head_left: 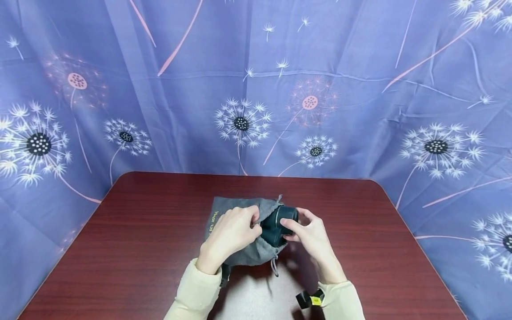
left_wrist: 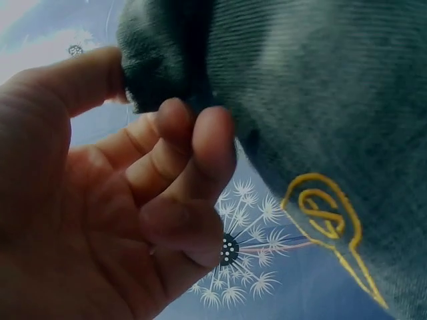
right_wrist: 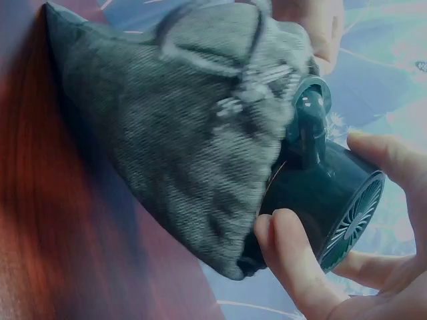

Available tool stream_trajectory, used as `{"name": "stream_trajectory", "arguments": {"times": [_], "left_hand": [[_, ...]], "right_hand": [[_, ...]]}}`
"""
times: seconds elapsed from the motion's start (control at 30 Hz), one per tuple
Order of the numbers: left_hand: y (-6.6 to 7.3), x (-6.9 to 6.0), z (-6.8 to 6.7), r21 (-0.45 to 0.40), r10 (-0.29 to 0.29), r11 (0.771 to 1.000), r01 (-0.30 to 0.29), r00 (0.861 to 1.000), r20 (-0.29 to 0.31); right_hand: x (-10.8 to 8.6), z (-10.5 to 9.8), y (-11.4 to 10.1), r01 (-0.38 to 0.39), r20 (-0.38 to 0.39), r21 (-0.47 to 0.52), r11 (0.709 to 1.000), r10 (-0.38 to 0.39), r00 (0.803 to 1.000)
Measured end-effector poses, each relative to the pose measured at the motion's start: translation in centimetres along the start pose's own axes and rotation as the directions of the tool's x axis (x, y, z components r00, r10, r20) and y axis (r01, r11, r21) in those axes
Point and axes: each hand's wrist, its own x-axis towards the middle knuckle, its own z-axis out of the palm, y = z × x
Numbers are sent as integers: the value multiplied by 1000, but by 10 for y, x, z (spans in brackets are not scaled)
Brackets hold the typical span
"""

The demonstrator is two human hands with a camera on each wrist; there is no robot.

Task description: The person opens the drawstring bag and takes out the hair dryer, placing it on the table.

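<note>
A grey cloth drawstring bag [head_left: 256,257] with yellow lettering lies over the middle of the table, its mouth toward the right. Out of that mouth sticks the round vented end of a dark green hair dryer [head_left: 287,214]; the rest of it is hidden inside the cloth. My left hand [head_left: 234,229] pinches the edge of the bag's mouth. In the left wrist view, a yellow hair-dryer emblem [left_wrist: 327,213] shows on the fabric. My right hand [head_left: 314,235] grips the protruding end, thumb on one side and fingers on the other. The vent grille [right_wrist: 352,223] faces outward in the right wrist view.
The reddish-brown wooden table [head_left: 140,249] has rounded far corners. Behind it hangs a blue curtain [head_left: 192,115] with dandelion prints. One drawstring [head_left: 274,266] dangles at the bag's near side. A black piece with a yellow label [head_left: 316,301] sits by my right cuff.
</note>
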Motion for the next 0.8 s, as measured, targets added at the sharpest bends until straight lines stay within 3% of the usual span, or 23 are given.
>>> {"name": "stream_trajectory", "arguments": {"times": [0.1, 0.2, 0.4, 0.53, 0.7, 0.8], "left_hand": [[-1, -1, 0, -9, 8, 1000, -8, 999, 46], [-2, 0, 0, -17, 14, 1000, -13, 999, 49], [-5, 4, 3, -1, -27, 1000, 27, 998, -65], [-6, 8, 7, -14, -39, 999, 38, 991, -124], [-8, 12, 10, -26, -45, 999, 41, 980, -194], [-10, 11, 10, -17, -62, 998, 60, 976, -209]], "right_hand": [[2, -2, 1, -31, -26, -3, 1000, 31, 999], [3, -5, 1, -46, -40, -4, 999, 46, 998], [3, -14, -3, -27, -15, -29, 999, 26, 1000], [-1, -23, -10, 21, -3, -111, 994, -21, 1000], [-8, -28, -18, 108, 2, -320, 941, -114, 994], [-10, -29, -21, 134, 9, -375, 917, -141, 990]]}}
